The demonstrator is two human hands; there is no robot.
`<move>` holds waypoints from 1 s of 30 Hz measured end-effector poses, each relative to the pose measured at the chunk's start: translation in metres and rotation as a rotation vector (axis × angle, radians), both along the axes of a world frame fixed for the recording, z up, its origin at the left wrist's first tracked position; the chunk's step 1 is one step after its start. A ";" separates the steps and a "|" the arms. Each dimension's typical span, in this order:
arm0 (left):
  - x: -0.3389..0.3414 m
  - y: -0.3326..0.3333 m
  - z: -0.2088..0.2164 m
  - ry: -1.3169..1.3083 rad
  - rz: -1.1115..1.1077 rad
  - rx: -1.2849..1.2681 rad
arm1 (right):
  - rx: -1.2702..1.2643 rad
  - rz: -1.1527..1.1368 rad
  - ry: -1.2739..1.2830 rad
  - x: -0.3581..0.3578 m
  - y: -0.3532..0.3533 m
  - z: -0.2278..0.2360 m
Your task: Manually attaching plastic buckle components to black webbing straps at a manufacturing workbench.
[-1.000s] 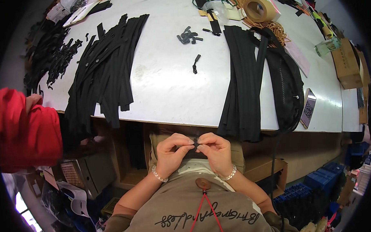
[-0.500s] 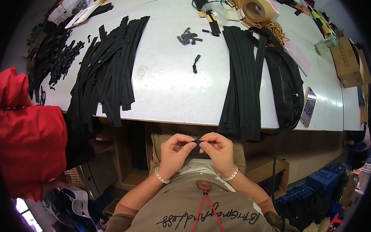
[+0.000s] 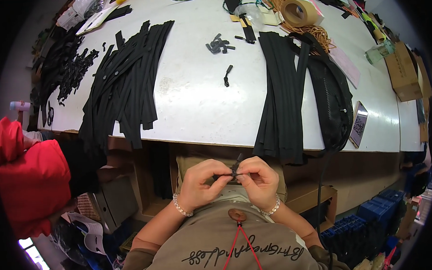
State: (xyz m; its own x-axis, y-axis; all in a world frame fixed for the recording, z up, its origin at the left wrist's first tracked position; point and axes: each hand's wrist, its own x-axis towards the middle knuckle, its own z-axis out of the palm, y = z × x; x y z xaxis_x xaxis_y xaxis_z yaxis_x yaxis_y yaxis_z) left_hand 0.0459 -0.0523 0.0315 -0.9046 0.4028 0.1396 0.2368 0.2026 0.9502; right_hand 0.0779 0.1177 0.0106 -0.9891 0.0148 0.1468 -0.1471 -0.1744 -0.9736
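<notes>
In front of my belly, off the table's near edge, my left hand (image 3: 202,183) and my right hand (image 3: 258,182) are close together, both pinching one small black zipper pull (image 3: 238,159). Its dark end sticks up between the fingertips; the rest is partly covered by them. A similar loose pull (image 3: 228,75) lies alone on the white table (image 3: 206,118). Behind it is a small heap of dark grey plastic pull ends (image 3: 219,44). Long black zipper strips (image 3: 283,99) lie to the right, overhanging the edge, and a larger bundle of black strips (image 3: 128,74) lies to the left.
A black bag (image 3: 331,93) and a phone (image 3: 359,124) lie at the right edge. Farther back are a tape roll (image 3: 300,13), tan cord (image 3: 319,36) and a cardboard box (image 3: 403,71). A person in red (image 3: 34,182) is at the left. An open carton (image 3: 318,203) stands below the table.
Both hands have come slightly nearer my body, and the pull's dark end now shows above the fingertips. The person in red has shifted, and a pale cylindrical object shows above them.
</notes>
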 end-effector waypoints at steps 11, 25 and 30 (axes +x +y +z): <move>0.010 0.006 0.001 0.001 0.119 -0.078 | 0.139 -0.039 0.027 -0.002 0.000 0.005; 0.014 0.011 -0.045 -0.538 0.231 0.237 | 0.407 0.198 -0.382 -0.016 0.007 -0.004; 0.000 0.005 -0.040 -0.484 0.174 0.170 | 0.003 0.133 -0.544 -0.014 -0.007 -0.003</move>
State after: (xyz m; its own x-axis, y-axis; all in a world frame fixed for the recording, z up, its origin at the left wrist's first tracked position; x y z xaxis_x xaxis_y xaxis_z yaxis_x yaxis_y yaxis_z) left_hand 0.0458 -0.0471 -0.0082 -0.9331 0.2490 -0.2596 -0.2594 0.0341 0.9652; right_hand 0.0637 0.1111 0.0078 -0.9154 -0.1153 -0.3858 0.4002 -0.1546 -0.9033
